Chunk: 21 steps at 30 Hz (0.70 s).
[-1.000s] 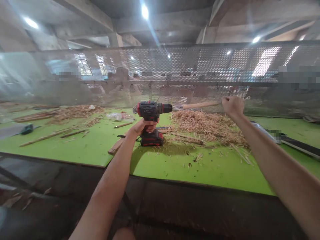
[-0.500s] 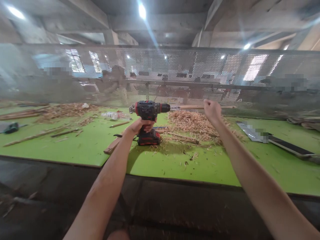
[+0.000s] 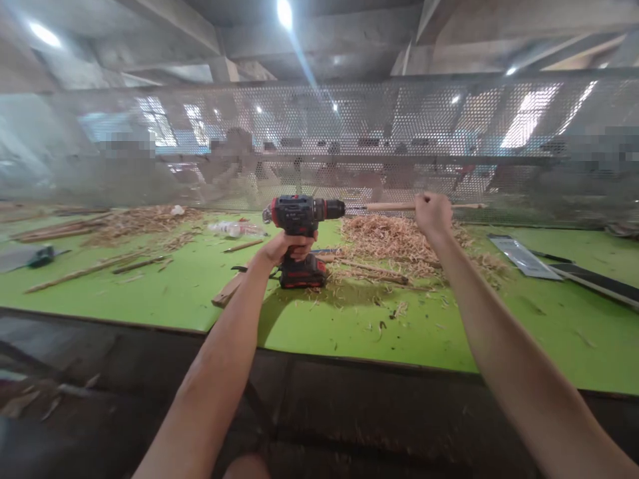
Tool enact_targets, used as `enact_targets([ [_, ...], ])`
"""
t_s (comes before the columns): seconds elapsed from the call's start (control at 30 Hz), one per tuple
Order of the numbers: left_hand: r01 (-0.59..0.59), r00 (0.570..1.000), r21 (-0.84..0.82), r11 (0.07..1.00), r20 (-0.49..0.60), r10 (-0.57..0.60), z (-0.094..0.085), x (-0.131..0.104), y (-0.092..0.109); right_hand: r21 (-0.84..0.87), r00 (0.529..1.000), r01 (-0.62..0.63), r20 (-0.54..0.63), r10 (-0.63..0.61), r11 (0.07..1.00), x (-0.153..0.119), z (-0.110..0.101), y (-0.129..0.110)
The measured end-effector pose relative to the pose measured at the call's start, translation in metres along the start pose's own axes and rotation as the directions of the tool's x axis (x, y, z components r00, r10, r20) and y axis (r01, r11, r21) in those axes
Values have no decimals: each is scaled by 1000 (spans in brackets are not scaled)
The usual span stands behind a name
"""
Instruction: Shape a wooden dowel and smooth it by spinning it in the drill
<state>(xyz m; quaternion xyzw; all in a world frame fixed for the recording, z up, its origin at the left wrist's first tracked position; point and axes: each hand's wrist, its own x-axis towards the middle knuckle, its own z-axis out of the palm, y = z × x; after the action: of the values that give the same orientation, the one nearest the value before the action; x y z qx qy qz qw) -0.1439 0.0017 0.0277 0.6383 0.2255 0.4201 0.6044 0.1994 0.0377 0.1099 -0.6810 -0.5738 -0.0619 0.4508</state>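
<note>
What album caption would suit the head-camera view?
Left hand holding a drill, right hand a wooden stick, with shavings on the green table.

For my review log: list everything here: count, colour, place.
Table: one, green, centre
Drill: one, black-red, centre
Stick: one, tan, right of drill
Shavings: two heaps, tan, on table
Bottle: one, clear, left of drill
Loose sticks: several, brown, on table
Packet: one, silvery, table's right
Screen: one, grey mesh, behind table
Blurred figures: several, dark, behind screen
Lights: several, white, overhead
Dark items: several, black, both edges
Left hand: one, bare, around drill handle
Right hand: one, bare, around stick
</note>
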Motion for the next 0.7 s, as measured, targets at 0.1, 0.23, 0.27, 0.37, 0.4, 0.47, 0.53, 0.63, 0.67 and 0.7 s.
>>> enact_targets([
  [0.1,19,1000,22,1000,5,-19,1,0,2,-8,1000,-7,6,7,1000,-2,-4,-5],
  [0.23,44,999,51,998,3,-44,5,-1,4,-14,1000,27,-1,-27,1000,-11,-11,-18],
  [0.27,37,999,50,998,0,-37,5,0,4,-15,1000,31,-5,-31,999,-14,-11,-22],
  [0.37,11,1000,35,999,-7,-11,7,0,4,-14,1000,23,-7,-23,1000,-18,-9,-27],
  [0.4,9,1000,32,999,-7,-9,7,0,4,-13,1000,21,-7,-21,1000,-18,-8,-28],
  [0.47,12,1000,35,999,-2,-12,7,0,3,-7,1000,27,-12,-27,1000,-18,-6,-27],
  [0.53,2,1000,44,999,-3,-2,7,0,3,5,998,53,-28,-52,999,-19,-7,-26],
  [0.63,-28,999,51,998,-15,28,8,-1,2,30,992,111,-58,-109,993,-25,-14,-19],
  [0.67,-34,999,56,998,-24,35,8,-1,2,40,987,143,-74,-140,989,-28,-18,-15],
  [0.7,-36,999,63,997,-34,38,8,-1,2,53,979,183,-101,-177,982,-33,-22,-8],
])
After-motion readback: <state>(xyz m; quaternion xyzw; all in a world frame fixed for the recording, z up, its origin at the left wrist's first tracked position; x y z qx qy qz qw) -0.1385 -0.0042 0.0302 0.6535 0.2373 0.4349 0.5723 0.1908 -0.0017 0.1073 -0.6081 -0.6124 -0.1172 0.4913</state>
